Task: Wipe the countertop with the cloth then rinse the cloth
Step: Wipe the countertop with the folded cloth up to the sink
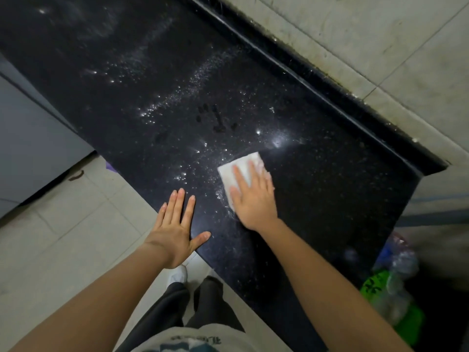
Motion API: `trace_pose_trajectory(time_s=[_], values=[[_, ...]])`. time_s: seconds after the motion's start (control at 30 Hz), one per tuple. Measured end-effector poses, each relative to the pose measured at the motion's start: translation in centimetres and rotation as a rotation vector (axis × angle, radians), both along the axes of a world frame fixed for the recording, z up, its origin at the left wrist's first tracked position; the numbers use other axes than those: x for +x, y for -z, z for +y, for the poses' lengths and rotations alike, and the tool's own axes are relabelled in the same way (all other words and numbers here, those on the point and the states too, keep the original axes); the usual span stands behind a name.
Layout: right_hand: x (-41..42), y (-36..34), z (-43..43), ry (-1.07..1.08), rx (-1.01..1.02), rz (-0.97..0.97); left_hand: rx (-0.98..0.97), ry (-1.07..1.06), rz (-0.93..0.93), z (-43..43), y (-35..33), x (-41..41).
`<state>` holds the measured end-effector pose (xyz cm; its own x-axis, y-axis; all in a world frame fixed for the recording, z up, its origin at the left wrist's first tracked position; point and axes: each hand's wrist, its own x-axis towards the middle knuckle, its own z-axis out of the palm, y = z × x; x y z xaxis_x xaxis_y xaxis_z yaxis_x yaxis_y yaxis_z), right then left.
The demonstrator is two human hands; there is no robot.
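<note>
On the black speckled stone countertop (317, 189), close to its near edge, lies the white folded cloth (242, 161). The right hand (253, 199) presses flat on the cloth, fingers straight and slightly spread, covering its nearer half. Left of the cloth and apart from it, the left hand (175, 229) rests palm-down over the counter's edge, fingers straight, thumb splayed, holding nothing. Beyond the cloth, glistening water droplets and streaks (177, 95) cross the stone. Right of the cloth, past the counter's end, clear plastic bottles (396, 265) lie on something bright green.
</note>
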<state>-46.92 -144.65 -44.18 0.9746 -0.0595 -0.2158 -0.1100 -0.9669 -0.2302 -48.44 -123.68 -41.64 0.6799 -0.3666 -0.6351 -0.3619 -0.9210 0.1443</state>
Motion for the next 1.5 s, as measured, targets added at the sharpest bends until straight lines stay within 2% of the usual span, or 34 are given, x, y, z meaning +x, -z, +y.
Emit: trace_pose_trajectory(time_s=[0.07,0.13,0.17,0.23,0.33,0.5,0.57,0.7,0.8,0.9,0.97,1.13,1.3,1.4,1.5], values=[[-0.9,-0.3,-0.9,-0.182,0.023,0.026,-0.002,-0.006,-0.003,0.0,-0.1,-0.1],[-1.1,0.0,-3.6,-0.235,-0.034,0.038,-0.01,-0.016,-0.003,0.0,-0.1,-0.1],[-1.1,0.2,-5.4,-0.152,-0.083,0.021,-0.014,-0.015,-0.002,0.1,-0.1,-0.1],[-1.4,0.1,-8.9,0.163,-0.147,0.022,-0.027,-0.013,-0.006,0.1,0.0,-0.2],[-3.4,-0.4,-12.4,0.597,-0.117,0.066,-0.027,-0.005,-0.013,0.2,0.1,0.0],[-3.8,-0.8,-9.6,0.894,-0.035,0.106,-0.08,-0.004,-0.011,0.6,0.6,0.2],[-3.2,-0.8,-6.5,0.895,-0.028,0.105,-0.121,0.009,-0.014,1.0,0.8,0.4],[-1.5,-0.8,2.1,0.621,-0.032,0.084,-0.38,-0.072,0.059,2.5,-0.8,1.2],[0.6,-0.8,8.1,0.447,0.017,0.089,-0.554,-0.141,-0.095,4.5,-1.5,3.5],[1.1,-1.1,7.9,0.373,0.027,0.127,-0.491,-0.144,-0.245,7.0,-0.6,7.5],[0.0,-1.2,5.4,0.471,-0.014,0.146,-0.406,-0.158,-0.302,8.7,0.3,10.3],[-6.9,-1.6,0.9,0.946,-0.022,0.187,-0.267,-0.1,-0.302,11.0,2.4,13.5],[-13.1,-1.3,5.8,1.241,-0.05,0.123,-0.275,-0.091,-0.294,11.0,3.0,13.5],[-11.6,-0.7,11.0,1.29,-0.084,0.095,-0.276,-0.085,-0.298,11.1,3.0,13.6],[-7.6,-0.4,15.5,1.167,-0.055,0.066,-0.274,-0.069,-0.294,11.2,3.1,13.6]])
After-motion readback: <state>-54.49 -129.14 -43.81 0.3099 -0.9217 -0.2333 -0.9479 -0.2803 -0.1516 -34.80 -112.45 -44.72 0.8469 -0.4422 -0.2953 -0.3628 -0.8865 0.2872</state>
